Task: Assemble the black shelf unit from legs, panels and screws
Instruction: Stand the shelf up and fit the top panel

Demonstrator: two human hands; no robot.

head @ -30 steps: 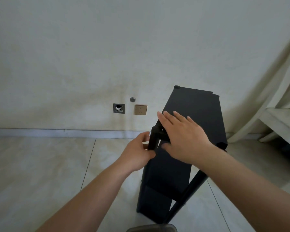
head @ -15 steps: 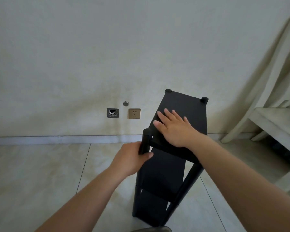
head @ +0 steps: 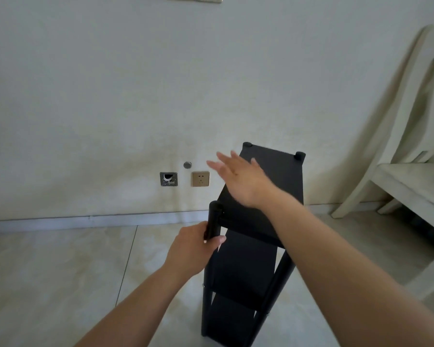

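Black shelf unit [head: 258, 221] upright on floor [head: 60, 271], near wall. My left hand [head: 194, 249] grips its near-left leg [head: 214, 221]. My right hand [head: 241, 179] spread flat, blurred, above top panel [head: 281, 176]; contact unclear.

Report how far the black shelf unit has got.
Nearly finished: the shelf unit stands upright on the floor with three panels fitted between legs. In hand: the left hand grips the near-left leg; the right hand hovers open above the top panel. Remaining screws can't be judged.

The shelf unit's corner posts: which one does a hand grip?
The near-left post, gripped by the left hand; both far posts stand untouched.
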